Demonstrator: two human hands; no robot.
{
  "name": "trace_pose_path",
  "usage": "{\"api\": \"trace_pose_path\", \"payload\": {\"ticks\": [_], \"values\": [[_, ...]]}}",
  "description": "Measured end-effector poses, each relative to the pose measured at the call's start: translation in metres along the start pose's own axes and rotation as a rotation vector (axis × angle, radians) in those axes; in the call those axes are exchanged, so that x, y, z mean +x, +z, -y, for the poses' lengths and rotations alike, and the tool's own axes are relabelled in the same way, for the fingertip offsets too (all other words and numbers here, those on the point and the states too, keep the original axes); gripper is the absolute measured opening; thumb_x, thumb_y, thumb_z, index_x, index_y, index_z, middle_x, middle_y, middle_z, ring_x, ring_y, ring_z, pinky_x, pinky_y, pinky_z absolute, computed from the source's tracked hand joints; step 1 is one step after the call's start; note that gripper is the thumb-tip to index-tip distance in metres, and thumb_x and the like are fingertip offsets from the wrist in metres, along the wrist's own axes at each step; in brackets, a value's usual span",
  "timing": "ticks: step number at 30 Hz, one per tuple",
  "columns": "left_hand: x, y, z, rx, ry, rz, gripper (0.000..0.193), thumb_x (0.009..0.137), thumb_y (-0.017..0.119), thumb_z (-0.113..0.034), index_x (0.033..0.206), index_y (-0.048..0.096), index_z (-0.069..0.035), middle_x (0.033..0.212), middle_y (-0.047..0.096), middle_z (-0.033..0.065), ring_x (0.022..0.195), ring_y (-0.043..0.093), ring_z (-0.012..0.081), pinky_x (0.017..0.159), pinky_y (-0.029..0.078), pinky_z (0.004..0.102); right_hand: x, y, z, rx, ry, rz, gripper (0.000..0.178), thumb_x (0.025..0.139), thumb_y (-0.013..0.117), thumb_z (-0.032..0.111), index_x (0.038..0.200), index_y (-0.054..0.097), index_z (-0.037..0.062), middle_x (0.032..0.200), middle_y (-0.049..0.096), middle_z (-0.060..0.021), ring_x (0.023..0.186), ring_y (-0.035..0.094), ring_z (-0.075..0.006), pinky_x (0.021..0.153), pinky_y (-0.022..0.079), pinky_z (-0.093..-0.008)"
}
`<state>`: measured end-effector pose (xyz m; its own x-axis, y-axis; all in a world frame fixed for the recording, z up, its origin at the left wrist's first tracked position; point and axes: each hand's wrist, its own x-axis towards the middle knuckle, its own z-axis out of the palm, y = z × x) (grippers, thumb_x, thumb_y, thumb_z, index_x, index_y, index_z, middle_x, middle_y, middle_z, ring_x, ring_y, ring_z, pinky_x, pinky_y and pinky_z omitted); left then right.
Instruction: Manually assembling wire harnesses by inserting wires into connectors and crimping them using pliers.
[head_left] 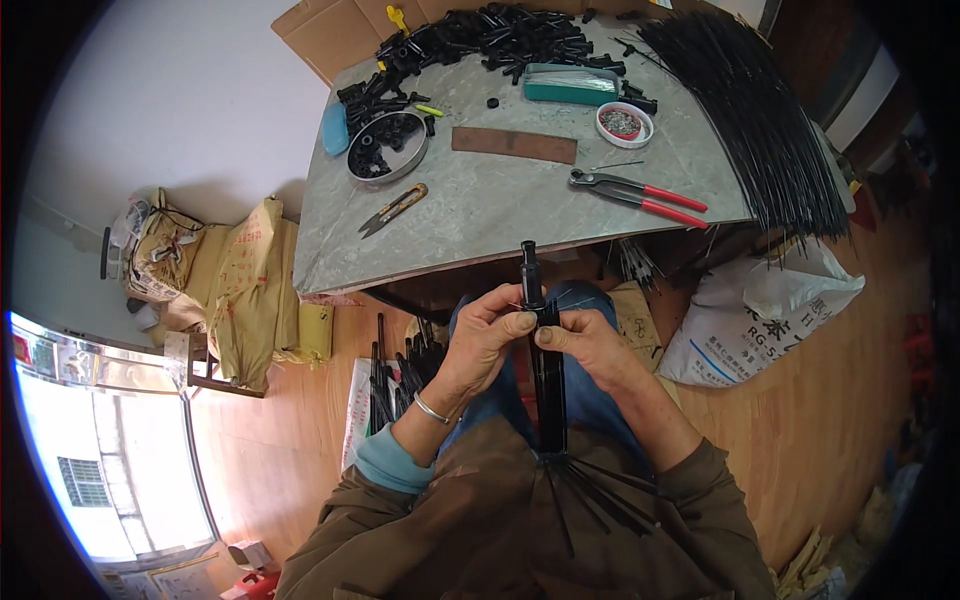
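Note:
In front of my lap stands what looks like a black umbrella frame (pixel 550 395), its thin ribs (pixel 605 500) fanning out at the lower end over my clothing. A black plastic tube-shaped fitting (pixel 530 270) tops it, just below the table edge. My left hand (pixel 488 335) pinches the frame below this fitting, thumb on the near side. Against the right side, my right hand (pixel 592 345) grips it with thumb and fingers closed. Fine wire seems to show by the fingers; its ends are too thin to trace.
On the grey table (pixel 480 215) lie red-handled pincers (pixel 640 195), thread snips (pixel 395 210), a brown strip (pixel 513 145), a bowl of black rings (pixel 388 147), a teal box (pixel 570 84), a white dish (pixel 624 125), piled black fittings (pixel 490 40) and long black rods (pixel 750 120). A white sack (pixel 750 320) stands right.

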<state>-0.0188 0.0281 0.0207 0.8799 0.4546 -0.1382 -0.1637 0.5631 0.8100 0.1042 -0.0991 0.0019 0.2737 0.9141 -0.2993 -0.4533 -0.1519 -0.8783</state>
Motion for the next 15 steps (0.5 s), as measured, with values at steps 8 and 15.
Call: {"api": "trace_pose_path", "payload": {"ticks": [8,15], "values": [[0.004,-0.002,0.004,0.005,-0.017,-0.037,0.029,0.084,0.067,-0.002,0.112,0.062,0.000,0.095,0.065,0.0028,0.084,0.061,0.0088,0.079,0.050,0.0219,-0.008,0.013,0.009,-0.092,-0.084,-0.094,0.020,0.082,0.075,0.021,0.084,0.069,0.0027,0.073,0.059,0.0060,0.067,0.048,-0.0025,0.057,0.039,-0.0214],[0.002,-0.002,0.004,0.024,-0.029,-0.067,0.029,0.083,0.069,-0.002,0.111,0.063,0.000,0.092,0.065,0.0028,0.083,0.061,0.0087,0.076,0.051,0.0220,-0.010,0.015,0.012,-0.260,-0.114,-0.142,0.024,0.080,0.077,0.023,0.081,0.070,-0.0001,0.068,0.058,0.0053,0.064,0.047,-0.0030,0.055,0.040,-0.0228]]}}
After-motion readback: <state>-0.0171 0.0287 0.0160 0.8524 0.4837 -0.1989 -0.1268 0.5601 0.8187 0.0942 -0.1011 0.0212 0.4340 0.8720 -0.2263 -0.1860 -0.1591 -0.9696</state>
